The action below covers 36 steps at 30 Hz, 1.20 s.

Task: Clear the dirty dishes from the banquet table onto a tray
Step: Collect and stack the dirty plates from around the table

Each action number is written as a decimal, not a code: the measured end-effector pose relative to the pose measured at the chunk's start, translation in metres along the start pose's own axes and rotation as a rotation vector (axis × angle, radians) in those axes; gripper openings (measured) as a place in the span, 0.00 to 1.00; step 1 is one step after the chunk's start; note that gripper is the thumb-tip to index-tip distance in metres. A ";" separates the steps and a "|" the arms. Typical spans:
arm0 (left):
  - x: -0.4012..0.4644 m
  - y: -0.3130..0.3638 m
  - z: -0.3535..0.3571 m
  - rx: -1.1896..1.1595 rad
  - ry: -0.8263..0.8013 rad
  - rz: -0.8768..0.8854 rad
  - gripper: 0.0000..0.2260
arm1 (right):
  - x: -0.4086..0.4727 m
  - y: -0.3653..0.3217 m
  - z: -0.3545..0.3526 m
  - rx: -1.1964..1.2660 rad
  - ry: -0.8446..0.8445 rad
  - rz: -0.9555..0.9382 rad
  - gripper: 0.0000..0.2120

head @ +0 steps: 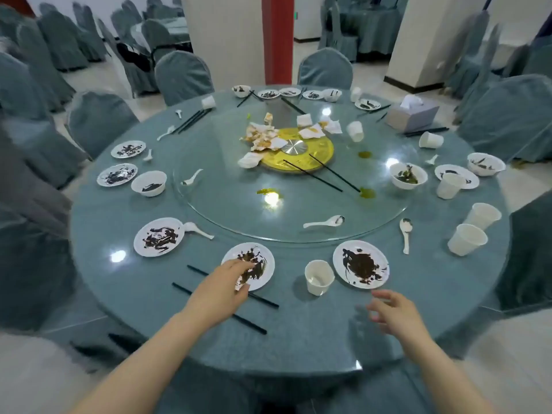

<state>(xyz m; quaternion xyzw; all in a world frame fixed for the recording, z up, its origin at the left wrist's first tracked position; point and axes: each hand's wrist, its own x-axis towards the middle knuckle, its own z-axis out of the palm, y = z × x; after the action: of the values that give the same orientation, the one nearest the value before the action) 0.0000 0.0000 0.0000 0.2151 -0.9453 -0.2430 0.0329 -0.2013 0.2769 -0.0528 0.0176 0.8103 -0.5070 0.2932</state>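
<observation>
person's at the near edge of the round banquet table w/ grey-blue glass top [298, 339], both arms out. left hand [222, 286] is on the near rim of a small white round plate smeared w/ dark sauce [257, 264], fingers curled over the edge, thumb under by the look of it, prob. so it can lift without touching the mess. a pair of black chopsticks [263, 300] runs under that hand, partly beneath the plate. right hand [394, 312] hovers just above the table, fingers spread and relaxed, holding nothing; blurred. it sits near a white paper cup [319, 277] and a second sauce-smeared white plate [360, 263], likely next in line. no tray in view, so can't say where the dishes will go. everything else (bowls, spoons, cups) sits uncleared round the table; job looks barely started.
</observation>
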 end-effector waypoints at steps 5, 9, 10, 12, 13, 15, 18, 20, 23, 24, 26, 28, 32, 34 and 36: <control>0.026 -0.012 0.029 -0.118 -0.034 -0.310 0.17 | 0.040 0.018 0.000 0.272 0.027 0.189 0.13; 0.040 -0.034 0.053 -0.014 -0.128 -0.500 0.24 | 0.060 0.012 0.002 0.428 -0.002 0.221 0.11; 0.044 -0.040 0.058 -0.001 -0.123 -0.557 0.24 | 0.065 0.011 0.001 0.417 -0.007 0.233 0.10; 0.054 -0.047 0.065 -0.068 -0.054 -0.688 0.23 | 0.072 0.010 0.002 0.358 0.022 0.245 0.12; 0.060 -0.050 0.067 -0.148 -0.012 -0.754 0.22 | 0.076 0.011 0.002 0.330 0.042 0.244 0.13; 0.070 -0.055 0.070 -0.321 0.040 -0.873 0.19 | 0.082 0.013 0.002 0.287 0.076 0.227 0.15; 0.079 -0.064 0.071 -0.385 0.034 -0.939 0.16 | 0.088 0.015 0.002 0.228 0.098 0.216 0.16; 0.080 -0.068 0.072 -0.373 0.035 -0.941 0.14 | 0.090 0.016 0.003 0.217 0.107 0.225 0.15; 0.079 -0.072 0.071 -0.412 0.017 -0.943 0.11 | 0.090 0.017 0.002 0.208 0.103 0.226 0.11; 0.078 -0.072 0.071 -0.438 0.010 -0.939 0.11 | 0.089 0.017 0.001 0.211 0.097 0.225 0.10; 0.075 -0.071 0.069 -0.509 0.028 -0.935 0.12 | 0.088 0.017 0.000 0.221 0.091 0.220 0.08; 0.070 -0.067 0.066 -0.590 0.101 -0.940 0.12 | 0.086 0.017 -0.001 0.230 0.094 0.212 0.05; 0.055 -0.055 0.052 -0.775 0.266 -0.922 0.13 | 0.078 0.018 -0.003 0.239 0.064 0.200 0.04; 0.046 -0.051 0.045 -0.855 0.325 -0.929 0.16 | 0.074 0.014 -0.003 0.241 0.035 0.185 0.06; 0.034 -0.047 0.039 -0.905 0.345 -0.925 0.17 | 0.067 0.008 -0.003 0.258 0.039 0.145 0.07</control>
<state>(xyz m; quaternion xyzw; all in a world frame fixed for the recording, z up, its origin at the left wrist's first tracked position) -0.0193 -0.0343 -0.0585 0.5989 -0.5417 -0.5668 0.1632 -0.2559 0.2655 -0.0914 0.1234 0.7406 -0.5842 0.3083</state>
